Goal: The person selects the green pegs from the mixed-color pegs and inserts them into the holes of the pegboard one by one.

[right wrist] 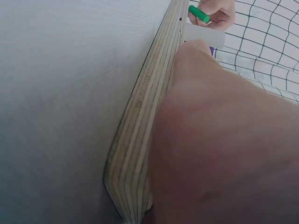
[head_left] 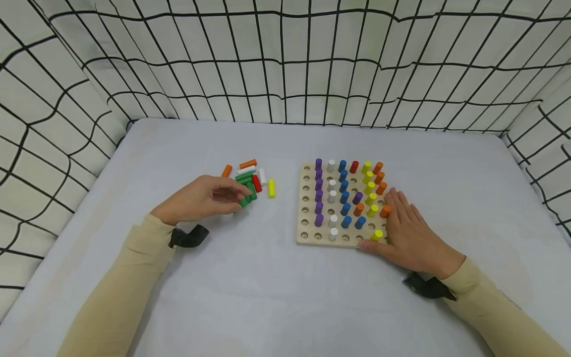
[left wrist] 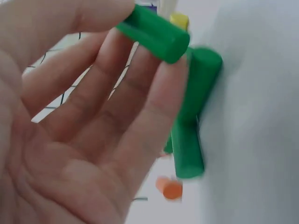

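Thumb and fingertip of my left hand (head_left: 207, 198) pinch a green peg (left wrist: 156, 35), held just over a small pile of loose pegs. Two more green pegs (left wrist: 189, 149) lie beneath it in the left wrist view. My right hand (head_left: 412, 238) rests against a wooden pegboard (head_left: 311, 203), its fingers straight along the right side and the thumb at the front edge. Standing in the board are purple pegs (head_left: 318, 184), white pegs (head_left: 332, 197), blue pegs (head_left: 344, 186), yellow pegs (head_left: 370, 188), orange pegs (head_left: 381, 188) and a red peg (head_left: 354, 166). Some holes show bare.
Around the pile lie orange pegs (head_left: 248, 163), white pegs (head_left: 262, 177), a red peg (head_left: 256, 183) and a yellow peg (head_left: 271, 189). A white-covered table (head_left: 276, 297) carries everything. Black wire grid panels (head_left: 294, 62) stand behind it and at both sides.
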`<state>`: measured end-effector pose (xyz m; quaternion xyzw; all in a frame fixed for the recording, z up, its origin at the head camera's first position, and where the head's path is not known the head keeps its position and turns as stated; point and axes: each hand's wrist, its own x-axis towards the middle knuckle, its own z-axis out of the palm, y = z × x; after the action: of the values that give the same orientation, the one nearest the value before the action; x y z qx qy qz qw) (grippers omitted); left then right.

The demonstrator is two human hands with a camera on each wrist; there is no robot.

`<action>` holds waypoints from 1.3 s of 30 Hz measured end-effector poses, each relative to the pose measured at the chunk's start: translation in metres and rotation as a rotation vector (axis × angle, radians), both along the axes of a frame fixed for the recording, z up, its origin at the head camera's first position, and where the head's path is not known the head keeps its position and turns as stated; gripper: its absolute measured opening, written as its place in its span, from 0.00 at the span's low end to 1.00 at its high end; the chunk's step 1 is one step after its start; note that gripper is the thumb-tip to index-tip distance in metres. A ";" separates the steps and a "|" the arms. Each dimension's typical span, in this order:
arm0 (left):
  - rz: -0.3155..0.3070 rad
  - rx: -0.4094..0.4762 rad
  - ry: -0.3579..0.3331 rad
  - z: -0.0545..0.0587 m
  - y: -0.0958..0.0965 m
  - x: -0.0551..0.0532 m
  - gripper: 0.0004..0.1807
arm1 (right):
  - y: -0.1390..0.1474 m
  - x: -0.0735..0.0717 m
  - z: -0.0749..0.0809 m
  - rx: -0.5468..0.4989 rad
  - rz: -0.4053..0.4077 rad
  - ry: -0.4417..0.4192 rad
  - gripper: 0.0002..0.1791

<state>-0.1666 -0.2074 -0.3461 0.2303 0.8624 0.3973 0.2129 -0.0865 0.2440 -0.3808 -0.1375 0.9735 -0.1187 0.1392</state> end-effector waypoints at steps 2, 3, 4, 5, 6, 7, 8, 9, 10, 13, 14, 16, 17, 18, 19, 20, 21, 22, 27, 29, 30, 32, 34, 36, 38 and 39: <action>0.025 0.031 -0.001 0.000 0.003 0.001 0.18 | 0.000 0.000 0.000 0.000 -0.001 0.002 0.72; 0.037 0.045 0.011 0.000 0.005 0.001 0.18 | 0.000 0.000 0.000 0.000 -0.002 0.003 0.72; 0.045 0.060 0.029 0.001 0.007 0.001 0.17 | 0.000 0.000 0.000 -0.001 -0.001 0.004 0.72; 0.053 0.077 0.044 0.001 0.009 0.001 0.17 | 0.000 0.000 0.000 -0.003 -0.002 0.003 0.72; 0.067 0.094 0.058 0.001 0.012 0.001 0.16 | 0.000 0.000 0.000 -0.004 -0.003 0.002 0.72; 0.080 0.110 0.074 0.002 0.014 0.000 0.15 | 0.000 0.000 0.000 -0.003 -0.004 0.002 0.72; 0.095 0.118 0.089 0.003 0.017 -0.001 0.15 | 0.000 0.001 0.000 -0.004 -0.006 0.002 0.72; 0.115 0.125 0.101 0.004 0.020 -0.002 0.14 | 0.001 0.001 0.000 -0.004 -0.007 0.001 0.72; 0.141 0.126 0.111 0.006 0.021 -0.002 0.14 | 0.001 0.001 -0.001 -0.005 -0.007 0.001 0.72; 0.222 0.116 0.153 0.012 0.026 -0.005 0.14 | 0.001 0.002 -0.002 -0.008 -0.009 0.002 0.72; 0.242 0.110 0.170 0.014 0.027 -0.006 0.14 | 0.001 0.002 -0.002 -0.009 -0.010 0.003 0.72; 0.268 0.115 0.194 0.017 0.030 -0.008 0.14 | 0.002 0.002 -0.003 -0.008 -0.009 0.009 0.72; 0.272 0.121 0.206 0.018 0.032 -0.009 0.13 | 0.002 0.002 -0.003 -0.008 -0.008 0.012 0.72; 0.276 0.135 0.207 0.019 0.034 -0.009 0.13 | 0.002 0.002 -0.003 -0.008 -0.008 0.015 0.72; 0.273 0.147 0.210 0.020 0.036 -0.010 0.13 | 0.002 0.002 -0.003 -0.007 -0.006 0.017 0.72; 0.271 0.156 0.212 0.021 0.038 -0.010 0.13 | 0.002 0.002 -0.003 -0.006 -0.006 0.018 0.72; 0.269 0.166 0.214 0.022 0.041 -0.010 0.13 | 0.002 0.002 -0.003 -0.006 -0.005 0.018 0.72; 0.266 0.177 0.216 0.022 0.043 -0.010 0.13 | 0.002 0.002 -0.003 -0.006 -0.006 0.018 0.72; 0.254 0.245 0.216 0.023 0.057 -0.014 0.13 | 0.001 0.001 -0.004 -0.008 -0.008 0.014 0.73; 0.253 0.272 0.215 0.025 0.063 -0.017 0.13 | 0.001 0.000 -0.004 -0.009 -0.009 0.014 0.73; 0.253 0.288 0.213 0.026 0.066 -0.018 0.13 | 0.001 0.000 -0.003 -0.009 -0.011 0.014 0.73; 0.257 0.308 0.222 0.027 0.071 -0.021 0.12 | 0.001 0.000 -0.003 -0.008 -0.012 0.017 0.73; 0.264 0.321 0.243 0.027 0.076 -0.025 0.12 | 0.000 0.000 -0.002 -0.011 -0.013 0.019 0.73; 0.271 0.339 0.260 0.025 0.081 -0.029 0.12 | 0.000 0.001 -0.001 -0.012 -0.012 0.023 0.73; 0.279 0.365 0.265 0.024 0.086 -0.033 0.13 | 0.000 0.002 -0.001 -0.016 -0.012 0.025 0.73; 0.284 0.378 0.262 0.023 0.088 -0.034 0.13 | 0.001 0.002 -0.001 -0.017 -0.014 0.023 0.73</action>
<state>-0.2010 -0.1196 -0.3232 0.1923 0.8168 0.5439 -0.0050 -0.0847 0.2445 -0.3817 -0.1332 0.9749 -0.1263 0.1259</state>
